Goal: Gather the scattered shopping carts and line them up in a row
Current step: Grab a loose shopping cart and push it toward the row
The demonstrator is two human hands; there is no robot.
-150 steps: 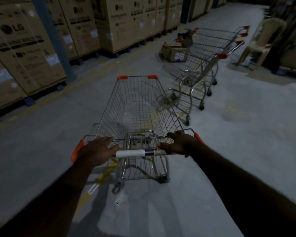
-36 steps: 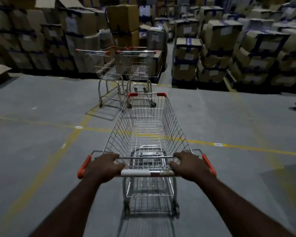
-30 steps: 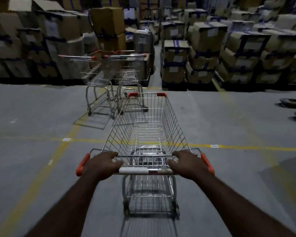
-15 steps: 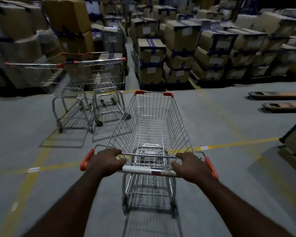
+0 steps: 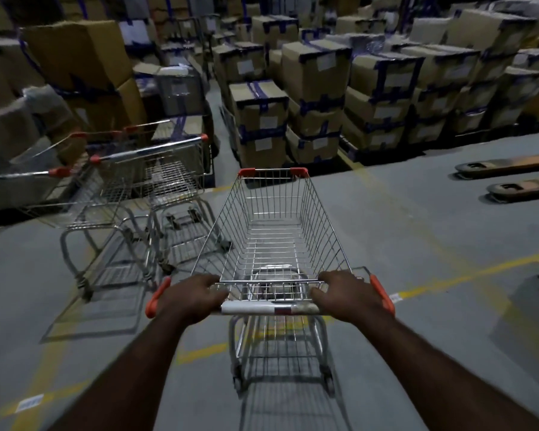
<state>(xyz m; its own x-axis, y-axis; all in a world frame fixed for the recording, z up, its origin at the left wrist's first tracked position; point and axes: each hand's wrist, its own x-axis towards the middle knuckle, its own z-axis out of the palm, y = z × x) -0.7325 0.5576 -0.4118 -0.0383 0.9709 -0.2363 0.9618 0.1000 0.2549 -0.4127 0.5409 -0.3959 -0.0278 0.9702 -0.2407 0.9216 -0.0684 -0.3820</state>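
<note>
An empty wire shopping cart [image 5: 274, 231] with orange corner caps stands straight in front of me on the grey floor. My left hand [image 5: 192, 298] grips the left part of its handle bar [image 5: 269, 307], and my right hand [image 5: 349, 295] grips the right part. Two more empty carts stand side by side to the left: the nearer cart [image 5: 168, 178] is just left of my cart's basket, and the left cart [image 5: 84, 200] is beyond it, its handle running out of view.
Stacks of taped cardboard boxes [image 5: 318, 98] on pallets fill the back and the left. A narrow aisle [image 5: 218, 119] runs between them. Two pallet jack forks [image 5: 511, 178] lie on the floor at the right. Yellow floor lines [image 5: 464, 276] cross under the cart.
Five seconds ago I held this cart in another aisle. Over the last second it has rolled forward and to the right, drawing up beside the two parked carts.
</note>
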